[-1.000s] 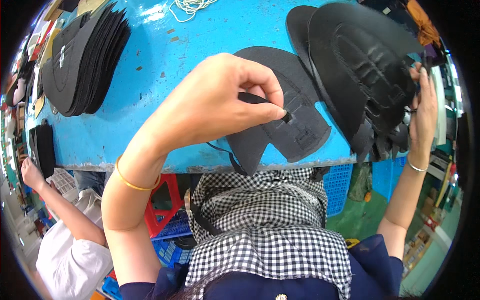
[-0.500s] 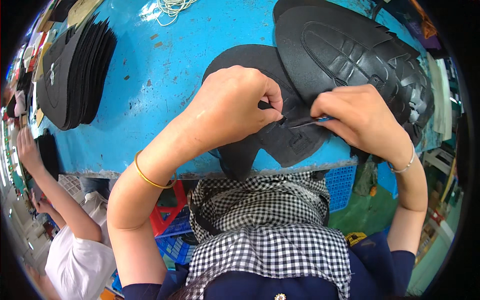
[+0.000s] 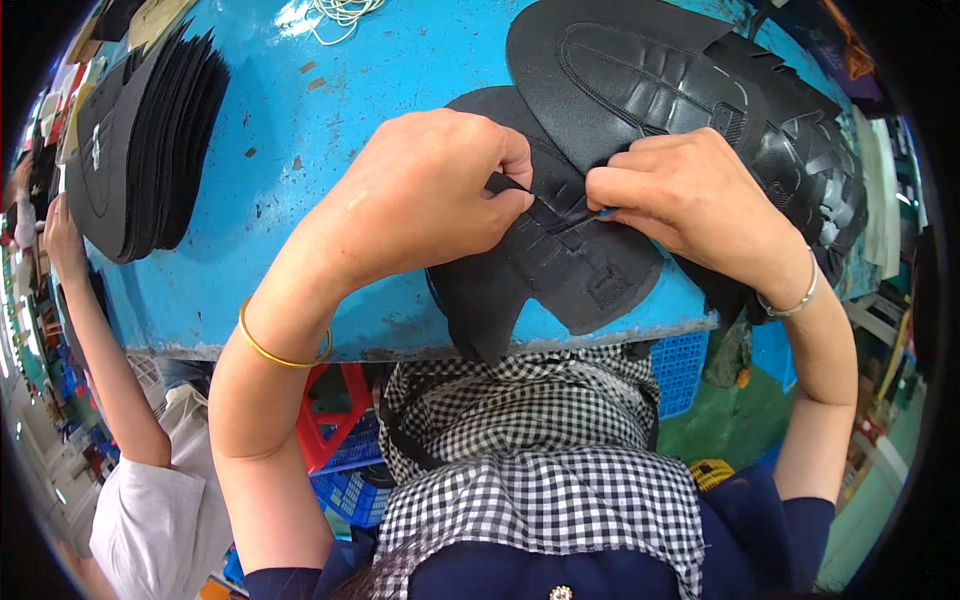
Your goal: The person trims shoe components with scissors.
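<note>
A flat black shoe upper [image 3: 520, 290] lies on the blue table in front of me, near its edge. My left hand [image 3: 425, 195] is over its left side, thumb and fingers pinching a narrow black strip [image 3: 506, 185]. Over the upper's right side, my right hand [image 3: 690, 190] is closed on a thin tool [image 3: 605, 212]; only a bit of blue and a slim tip show, so its kind is unclear. The tip is at small slots and short strips in the middle of the upper. Fingers hide the rest of the tool.
Stitched black shoe uppers [image 3: 640, 75] are heaped at the right, overlapping the worked piece. A stack of black cut pieces [image 3: 165, 150] stands at the left. Pale cord [image 3: 345, 12] lies at the back of the blue table [image 3: 300, 130]. Another person [image 3: 160, 510] is at the left.
Both hands have moved up and left, the left still pinching the strip. The right hand's tool is more covered by fingers. The top upper of the right heap has shifted left.
</note>
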Motion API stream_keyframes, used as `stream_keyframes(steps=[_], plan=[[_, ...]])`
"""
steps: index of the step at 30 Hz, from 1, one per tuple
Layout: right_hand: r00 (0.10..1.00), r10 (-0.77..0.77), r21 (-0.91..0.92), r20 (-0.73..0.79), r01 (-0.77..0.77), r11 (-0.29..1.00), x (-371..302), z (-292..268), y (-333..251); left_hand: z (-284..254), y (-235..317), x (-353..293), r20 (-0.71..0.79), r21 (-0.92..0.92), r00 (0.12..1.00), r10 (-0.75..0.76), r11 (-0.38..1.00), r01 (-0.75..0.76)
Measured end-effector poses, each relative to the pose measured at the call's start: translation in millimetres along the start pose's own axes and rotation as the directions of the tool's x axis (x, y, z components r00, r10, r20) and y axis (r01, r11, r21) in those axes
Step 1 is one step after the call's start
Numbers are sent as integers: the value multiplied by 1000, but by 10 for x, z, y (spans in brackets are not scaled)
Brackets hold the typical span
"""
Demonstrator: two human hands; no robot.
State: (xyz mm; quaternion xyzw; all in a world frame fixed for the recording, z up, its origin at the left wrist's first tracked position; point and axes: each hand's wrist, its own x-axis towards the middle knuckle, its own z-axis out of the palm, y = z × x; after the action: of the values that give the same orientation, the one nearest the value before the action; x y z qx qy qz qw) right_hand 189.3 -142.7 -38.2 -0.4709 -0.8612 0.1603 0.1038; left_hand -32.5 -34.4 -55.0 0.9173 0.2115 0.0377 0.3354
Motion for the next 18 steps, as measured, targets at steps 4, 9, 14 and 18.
stream_keyframes(steps=[4,9,14,18], plan=[[998,59,-63,-30,-60,996,35,23,-24,14,3,-7,-20,3,1000,13,1000,-13],[986,168,-91,18,-165,982,52,-122,-30,-55,13,-33,79,-57,996,-34,998,38],[999,39,-8,4,-39,999,172,20,26,-18,-30,-26,27,-33,999,20,999,-19],[994,103,-14,-21,-103,995,121,6,21,-20,-67,-52,-21,-36,1000,9,999,-10]])
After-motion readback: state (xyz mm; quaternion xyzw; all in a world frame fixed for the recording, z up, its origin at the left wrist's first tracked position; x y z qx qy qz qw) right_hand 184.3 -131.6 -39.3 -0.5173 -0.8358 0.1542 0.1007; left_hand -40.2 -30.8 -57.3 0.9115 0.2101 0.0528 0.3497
